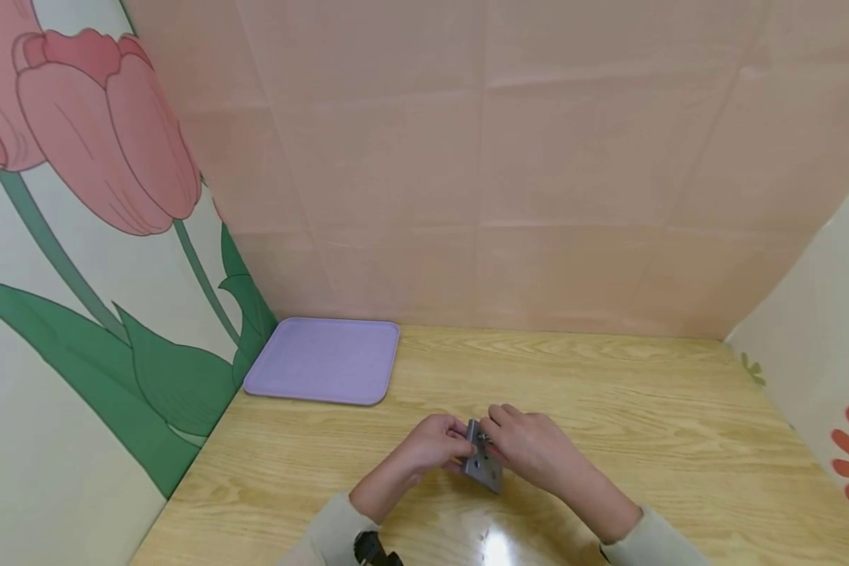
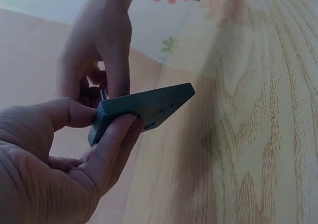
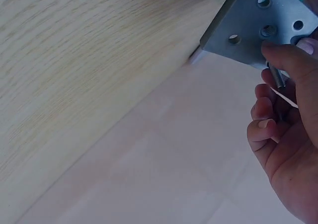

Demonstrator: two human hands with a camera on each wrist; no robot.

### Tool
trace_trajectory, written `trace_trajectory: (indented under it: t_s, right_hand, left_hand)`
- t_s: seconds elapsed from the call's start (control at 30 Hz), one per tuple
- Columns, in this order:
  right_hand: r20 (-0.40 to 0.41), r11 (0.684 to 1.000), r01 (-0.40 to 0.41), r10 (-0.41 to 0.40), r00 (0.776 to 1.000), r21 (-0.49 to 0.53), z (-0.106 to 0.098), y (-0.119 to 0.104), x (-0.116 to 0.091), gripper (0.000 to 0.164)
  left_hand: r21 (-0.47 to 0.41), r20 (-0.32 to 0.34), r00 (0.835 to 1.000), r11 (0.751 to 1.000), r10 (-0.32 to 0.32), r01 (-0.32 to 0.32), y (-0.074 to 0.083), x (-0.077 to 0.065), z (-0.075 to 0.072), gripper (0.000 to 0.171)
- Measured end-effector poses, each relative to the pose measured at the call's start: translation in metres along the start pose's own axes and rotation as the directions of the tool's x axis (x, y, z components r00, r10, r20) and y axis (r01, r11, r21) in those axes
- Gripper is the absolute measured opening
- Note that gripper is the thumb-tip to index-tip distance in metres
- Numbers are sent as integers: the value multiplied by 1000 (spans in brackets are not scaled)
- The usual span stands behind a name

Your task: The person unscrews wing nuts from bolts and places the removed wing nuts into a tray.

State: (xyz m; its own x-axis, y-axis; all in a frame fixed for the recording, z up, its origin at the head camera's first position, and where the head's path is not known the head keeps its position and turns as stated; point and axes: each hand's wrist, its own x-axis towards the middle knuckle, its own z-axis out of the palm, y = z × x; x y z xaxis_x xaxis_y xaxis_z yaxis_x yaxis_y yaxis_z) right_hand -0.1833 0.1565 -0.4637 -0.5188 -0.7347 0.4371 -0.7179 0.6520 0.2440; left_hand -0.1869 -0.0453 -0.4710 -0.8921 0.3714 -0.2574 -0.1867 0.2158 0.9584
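A grey metal plate with several round holes [image 3: 248,23] is held tilted above the table. My left hand [image 2: 64,159] grips it by one end, thumb on one side and fingers on the other. On the plate's far side in the left wrist view is my right hand [image 1: 534,448]. Its thumb and fingers pinch a small threaded bolt [image 3: 276,78], which sticks out by the plate's face. The holes, one of them threaded inside, show plainly in the right wrist view. Part of the bolt is hidden behind the thumb.
A purple tray [image 1: 321,362] lies at the table's back left, beyond the hands. The wood-grain table [image 1: 608,393] meets a pinkish covered wall at the back. Flower-painted walls stand at left and right.
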Motion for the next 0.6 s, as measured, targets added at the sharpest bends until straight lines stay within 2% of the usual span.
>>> trace_trajectory:
  t_s: [0.27,0.33,0.4,0.43,0.5,0.6]
  right_hand:
    - [29,999,-38,37,999,31,-2,0,0,23]
    - [49,995,-72,69,996,66,-3,-1,0,21]
    - [97,981,-141,128,987,136,-6,-1,0,19]
    - [129,967,-185,163,978,175,-7,-1,0,19]
    - [211,924,-297,248,945,243,-7,-2,1,24]
    - [325,829,-459,359,875,319,-8,-3,3,40]
  left_hand:
    - [8,0,1000,1000,2,-2,1,-1,-1,20]
    - [12,3,1000,1000,1,-1,1,-2,-2,20]
    - [12,5,1000,1000,1,-1,2,-2,-2,20]
    - [12,6,1000,1000,1,-1,2,-2,-2,20]
    - [13,5,1000,1000,0,0,2,-2,-2,20]
    - [7,7,1000,1000,-4,4,2,-2,-2,20]
